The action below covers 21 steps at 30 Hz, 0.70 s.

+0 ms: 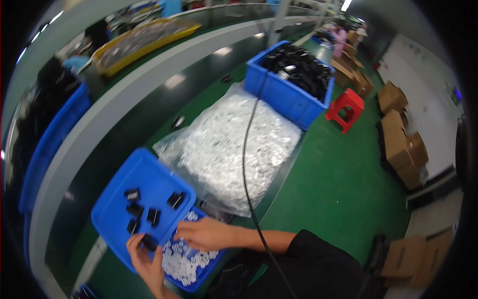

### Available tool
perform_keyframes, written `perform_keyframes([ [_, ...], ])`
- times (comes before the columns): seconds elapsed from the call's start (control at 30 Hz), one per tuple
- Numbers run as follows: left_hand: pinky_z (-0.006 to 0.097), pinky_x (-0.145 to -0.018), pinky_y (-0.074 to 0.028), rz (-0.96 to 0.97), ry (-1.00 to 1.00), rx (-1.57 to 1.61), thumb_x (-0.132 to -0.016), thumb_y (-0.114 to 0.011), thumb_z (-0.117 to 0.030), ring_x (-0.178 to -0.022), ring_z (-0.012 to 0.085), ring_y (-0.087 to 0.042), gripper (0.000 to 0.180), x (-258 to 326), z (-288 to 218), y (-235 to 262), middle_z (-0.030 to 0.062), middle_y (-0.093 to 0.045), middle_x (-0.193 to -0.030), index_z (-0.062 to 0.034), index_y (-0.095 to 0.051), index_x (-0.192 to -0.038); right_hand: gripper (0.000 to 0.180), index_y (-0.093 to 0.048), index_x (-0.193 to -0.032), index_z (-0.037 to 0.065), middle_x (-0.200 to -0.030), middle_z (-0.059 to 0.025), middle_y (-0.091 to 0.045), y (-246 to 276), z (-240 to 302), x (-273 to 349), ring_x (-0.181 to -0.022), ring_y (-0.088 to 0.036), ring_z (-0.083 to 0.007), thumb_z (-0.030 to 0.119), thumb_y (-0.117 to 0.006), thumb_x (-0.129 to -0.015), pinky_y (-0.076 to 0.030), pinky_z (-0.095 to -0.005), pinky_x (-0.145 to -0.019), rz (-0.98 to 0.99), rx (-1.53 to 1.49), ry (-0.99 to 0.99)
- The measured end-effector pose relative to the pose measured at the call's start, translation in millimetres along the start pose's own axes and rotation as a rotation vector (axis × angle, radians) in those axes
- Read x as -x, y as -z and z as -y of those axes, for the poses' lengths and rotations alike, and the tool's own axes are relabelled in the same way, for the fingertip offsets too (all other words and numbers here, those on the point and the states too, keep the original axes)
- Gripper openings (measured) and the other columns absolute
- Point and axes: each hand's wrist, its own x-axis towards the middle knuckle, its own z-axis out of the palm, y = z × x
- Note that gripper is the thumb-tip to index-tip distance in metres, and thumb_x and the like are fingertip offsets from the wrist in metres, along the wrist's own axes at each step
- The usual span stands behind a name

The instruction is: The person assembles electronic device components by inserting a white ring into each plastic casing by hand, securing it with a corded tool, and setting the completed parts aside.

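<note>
A shallow blue tray [144, 174] lies on the green bench in front of me. Several small black plastic parts [153, 215] are scattered on its floor, and a heap of small clear plastic pieces [186, 261] fills its near corner. My left hand [144, 259] grips one black part [149, 242] at the tray's near edge. My right hand [205, 234] rests flat over the clear pieces, fingers curled toward the left hand; whether it pinches a piece I cannot tell.
A big clear bag of clear pieces [234, 144] lies behind the tray. A blue bin of black parts [294, 79] stands farther back. A black cable [246, 164] runs across the bag. A dark conveyor [149, 109], a red stool [346, 109] and cardboard boxes [403, 149] surround the bench.
</note>
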Motion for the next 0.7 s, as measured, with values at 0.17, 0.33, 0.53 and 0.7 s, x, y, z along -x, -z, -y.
perform_keyframes([
  [0.17, 0.035, -0.093, -0.049, -0.082, -0.018, 0.093, -0.067, -0.072, 0.014, -0.110, 0.0252, -0.054, 0.051, 10, -2, -14, 0.0125, -0.045, -0.120, 0.0004, -0.055, -0.112, 0.021, -0.065, -0.101, 0.009, -0.088, -0.0055, -0.063, 20, 10, -14, -0.064, -0.059, -0.0183, 0.008, -0.071, -0.081, -0.046, -0.0293, -0.055, -0.037, -0.219, -0.129],
  [0.33, 0.033, -0.088, -0.048, -0.060, -0.033, 0.052, -0.063, -0.074, 0.016, -0.104, 0.0211, -0.055, 0.054, 17, -8, -13, 0.0132, -0.047, -0.117, -0.0010, -0.054, -0.110, 0.028, -0.062, -0.089, 0.005, -0.089, -0.0024, -0.056, 22, 17, -12, -0.053, -0.034, -0.0024, -0.001, -0.082, -0.070, -0.027, -0.0194, -0.049, -0.061, -0.435, -0.235],
  [0.53, 0.033, -0.087, -0.050, -0.049, 0.013, 0.012, -0.060, -0.073, 0.015, -0.105, 0.0229, -0.056, 0.054, 22, -9, -17, 0.0123, -0.050, -0.113, -0.0023, -0.058, -0.109, 0.029, -0.063, -0.089, 0.006, -0.087, -0.0028, -0.055, 17, 42, -27, -0.057, -0.038, -0.0049, 0.002, -0.084, -0.068, -0.031, -0.0203, -0.049, -0.002, -0.394, -0.184],
  [0.7, 0.035, -0.083, -0.050, -0.049, 0.031, -0.039, -0.056, -0.074, 0.009, -0.101, 0.0270, -0.059, 0.054, 27, -13, -20, 0.0120, -0.057, -0.108, -0.0050, -0.062, -0.106, 0.032, -0.065, -0.095, 0.007, -0.083, -0.0032, -0.053, 14, 44, -36, -0.068, -0.052, -0.0123, 0.006, -0.083, -0.069, -0.043, -0.0256, -0.056, 0.044, -0.302, -0.120],
])
